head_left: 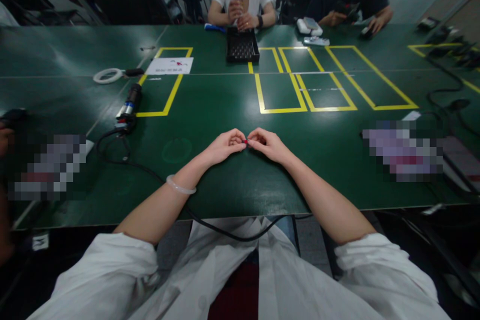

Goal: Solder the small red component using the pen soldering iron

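Observation:
My left hand and my right hand rest on the green table, fingertips meeting in the middle. Both hands are curled in a pinch around a tiny red and dark part held between them; it is too small to name. A pale bangle circles my left wrist. Both forearms lie on the table near its front edge.
An electric screwdriver lies at the left, its black cable running under my left arm. A black tray stands at the far side before a person in white. Yellow tape boxes, a white ring and a paper are beyond.

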Available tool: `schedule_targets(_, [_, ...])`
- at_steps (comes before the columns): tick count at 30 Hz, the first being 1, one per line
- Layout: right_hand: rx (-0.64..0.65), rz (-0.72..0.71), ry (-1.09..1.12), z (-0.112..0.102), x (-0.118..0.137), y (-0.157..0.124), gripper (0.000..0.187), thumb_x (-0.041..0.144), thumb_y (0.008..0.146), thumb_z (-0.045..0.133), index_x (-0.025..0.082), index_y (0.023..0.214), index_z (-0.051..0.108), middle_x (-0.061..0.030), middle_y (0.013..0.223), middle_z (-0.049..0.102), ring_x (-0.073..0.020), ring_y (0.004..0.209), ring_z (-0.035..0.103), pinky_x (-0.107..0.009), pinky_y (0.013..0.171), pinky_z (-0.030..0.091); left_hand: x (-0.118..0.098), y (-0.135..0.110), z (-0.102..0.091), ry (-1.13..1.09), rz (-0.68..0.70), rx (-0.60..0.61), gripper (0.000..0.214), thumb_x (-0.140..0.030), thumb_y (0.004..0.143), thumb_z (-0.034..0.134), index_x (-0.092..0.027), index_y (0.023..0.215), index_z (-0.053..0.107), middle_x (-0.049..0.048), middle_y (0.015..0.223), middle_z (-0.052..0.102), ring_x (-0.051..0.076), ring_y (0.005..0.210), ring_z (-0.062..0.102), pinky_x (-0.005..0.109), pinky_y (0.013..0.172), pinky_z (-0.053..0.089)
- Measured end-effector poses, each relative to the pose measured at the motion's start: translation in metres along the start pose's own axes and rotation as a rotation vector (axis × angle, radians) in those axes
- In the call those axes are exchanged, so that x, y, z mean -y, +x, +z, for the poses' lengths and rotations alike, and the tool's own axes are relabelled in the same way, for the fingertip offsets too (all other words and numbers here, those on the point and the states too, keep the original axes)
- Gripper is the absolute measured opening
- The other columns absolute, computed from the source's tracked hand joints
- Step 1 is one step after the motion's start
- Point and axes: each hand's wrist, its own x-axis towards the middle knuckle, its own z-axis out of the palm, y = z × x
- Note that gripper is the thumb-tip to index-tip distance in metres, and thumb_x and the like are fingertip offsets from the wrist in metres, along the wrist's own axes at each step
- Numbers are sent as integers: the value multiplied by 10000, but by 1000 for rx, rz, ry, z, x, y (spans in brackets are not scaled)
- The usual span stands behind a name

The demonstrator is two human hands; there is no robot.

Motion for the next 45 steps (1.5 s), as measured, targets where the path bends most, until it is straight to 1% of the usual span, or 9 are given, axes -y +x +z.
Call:
schedule_targets(3, [-7, -8, -18, 0, 0, 0, 231, 396, 886, 626, 167, 916, 628, -3, 772, 638, -114, 657, 536, -253, 640, 421, 0, -1, 1, 3, 7, -9, 353, -355, 749, 768, -132, 955, 588, -3, 802, 586, 106, 732, 549, 253, 715, 441])
schedule_targets(8, [-16, -68, -48, 0, -4, 1, 195, 349, 874, 639, 177, 966, 626, 9, 769, 621, -110, 637, 508, -250, 623, 400, 2, 1, 1, -7, -5, -27, 404, -389, 751, 772, -124, 1003, 601, 27, 856, 616, 125, 776, 573, 272, 744, 452])
schedule_targets(11, [-17, -90, -65, 0, -5, 2, 203, 306, 849, 654, 179, 1001, 612, -3, 832, 647, -109, 650, 526, -251, 627, 407, 4, 2, 0, 2, 19, -18, 376, -390, 770, 754, -122, 988, 607, 36, 874, 621, 121, 773, 569, 270, 740, 452])
schedule_targets(14, [-21, -81, -87, 0, -4, 2, 240, 283, 817, 674, 184, 1022, 599, -11, 870, 666, -118, 673, 554, -254, 635, 420, 3, 2, 0, 20, 43, -27, 354, -367, 758, 760, -131, 965, 595, 36, 893, 624, 118, 774, 571, 267, 741, 457])
schedule_targets(19, [7, -84, -130, -1, -4, 1, 182, 262, 822, 655, 183, 981, 612, -18, 883, 678, -119, 673, 562, -255, 636, 427, 1, 1, 2, 12, 57, -36, 331, -325, 739, 763, -138, 935, 573, 30, 900, 618, 104, 747, 569, 251, 714, 450])
schedule_targets(24, [8, -100, -171, -1, -7, 2, 157, 240, 825, 645, 178, 968, 622, -15, 873, 665, -123, 690, 571, -253, 644, 431, 1, 2, 3, 4, 54, -48, 337, -315, 722, 770, -143, 925, 564, 27, 891, 617, 102, 741, 562, 243, 699, 441])
schedule_targets(29, [9, -89, -215, -2, -8, 2, 158, 232, 823, 643, 180, 971, 626, -15, 866, 662, -130, 702, 577, -257, 664, 434, 3, 2, 2, 7, 54, -50, 350, -301, 714, 785, -139, 945, 578, 29, 875, 614, 112, 767, 560, 252, 715, 445])
schedule_targets(36, [12, -84, -213, -2, -7, 2, 166, 245, 830, 643, 182, 982, 623, -15, 865, 673, -130, 708, 576, -256, 669, 431, 2, 1, 2, 36, 76, -47, 320, -310, 745, 761, -134, 948, 587, 35, 891, 624, 117, 774, 563, 273, 754, 452])
schedule_targets(45, [11, -74, -220, -2, -2, 1, 171, 290, 857, 637, 179, 987, 630, -21, 859, 660, -131, 685, 549, -262, 658, 419, 1, 1, 2, 42, 32, -48, 330, -326, 744, 759, -139, 945, 575, 42, 911, 633, 121, 771, 587, 270, 741, 463])
